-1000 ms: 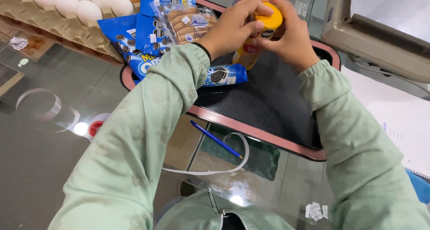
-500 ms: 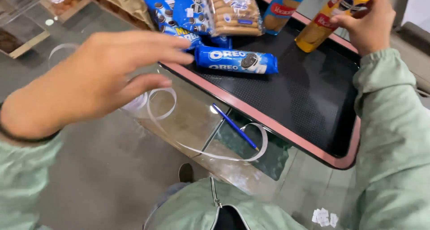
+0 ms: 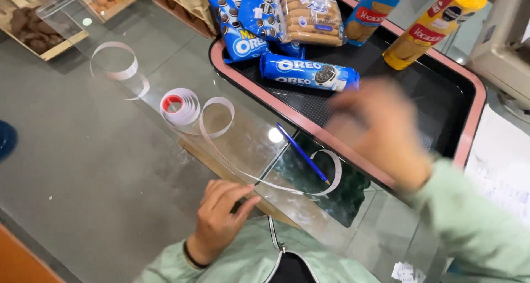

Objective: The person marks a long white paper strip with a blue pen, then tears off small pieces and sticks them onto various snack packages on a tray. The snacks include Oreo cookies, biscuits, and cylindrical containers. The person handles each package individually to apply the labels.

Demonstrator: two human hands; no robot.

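Left hand [image 3: 221, 217] touching paper strip [image 3: 221, 150]; blue pen [image 3: 302, 153] diagonal.

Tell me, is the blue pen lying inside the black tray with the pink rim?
No, the blue pen lies on the glass counter, just outside the pink rim of the black tray.

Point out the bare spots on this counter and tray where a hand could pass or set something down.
Free: the glass counter left of the paper strip, and the tray's black mat between the blue cookie roll and yellow tube, though the blurred right hand hovers there. Crowded: the tray's far-left corner with the cookie packs, and around the pen near the left hand.
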